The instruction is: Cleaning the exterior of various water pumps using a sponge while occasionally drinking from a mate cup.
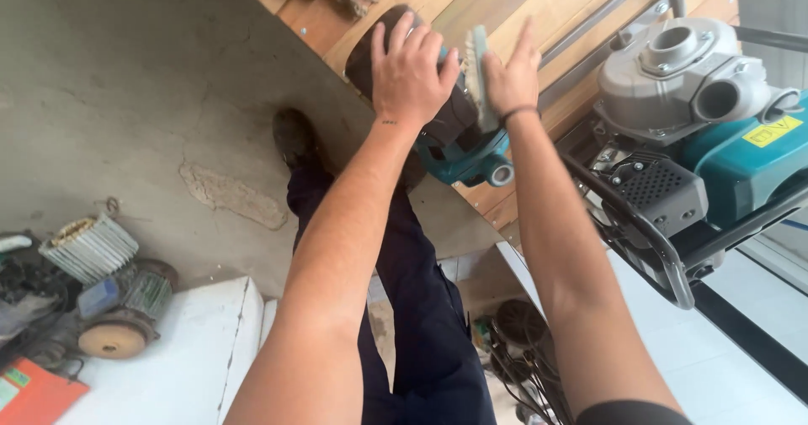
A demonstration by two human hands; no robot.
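The left hand (410, 70) lies flat on top of a dark round part (370, 50) of a small teal power tool (463, 151). Its fingers (396, 34) are spread wide and bent a little over the curve, so it presses down more than it grabs, likely to keep the tool from rolling. The right hand (511, 78) is just beside it, on the other side of the tool. Its fingers point up, almost straight, and its palm rests against a pale ribbed piece (478, 67) that stands on edge between the two hands. I cannot tell if the thumb hooks round that piece. The tool sits on a wooden bench (471, 4), right under both palms, with its teal end sticking out below the wrists. Past the right hand stands a big teal and grey engine pump (699, 97) in a black tube frame (640, 223). Far below the left arm, a fan motor (118, 328) and an orange box (34, 391) lie on a white board.
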